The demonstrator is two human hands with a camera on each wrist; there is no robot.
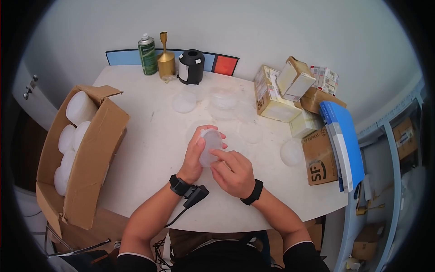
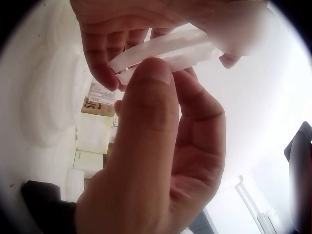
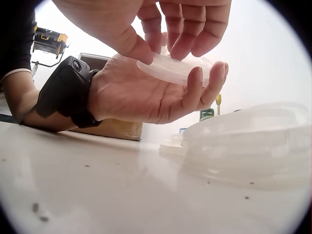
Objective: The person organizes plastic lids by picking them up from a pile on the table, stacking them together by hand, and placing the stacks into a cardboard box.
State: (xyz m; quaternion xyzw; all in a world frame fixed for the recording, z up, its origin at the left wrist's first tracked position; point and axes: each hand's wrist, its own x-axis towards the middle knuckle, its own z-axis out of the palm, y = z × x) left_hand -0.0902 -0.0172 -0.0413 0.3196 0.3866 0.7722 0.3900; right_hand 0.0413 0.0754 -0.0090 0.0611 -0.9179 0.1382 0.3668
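I obs'd L. grip (image 1: 194, 158) clasping a translucent disc (image 1: 210, 144), w/ R. grip (image 1: 234, 174) pinching its edge, above white counter (image 1: 147, 136).

Your round plastic piece (image 1: 210, 144) is kinda milky see-through, tilted up between your left hand (image 1: 193, 156) and right hand (image 1: 236, 174).

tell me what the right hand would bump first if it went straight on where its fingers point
The right hand would first meet the translucent round piece in the left hand, which it seems to touch, though depth is unclear.
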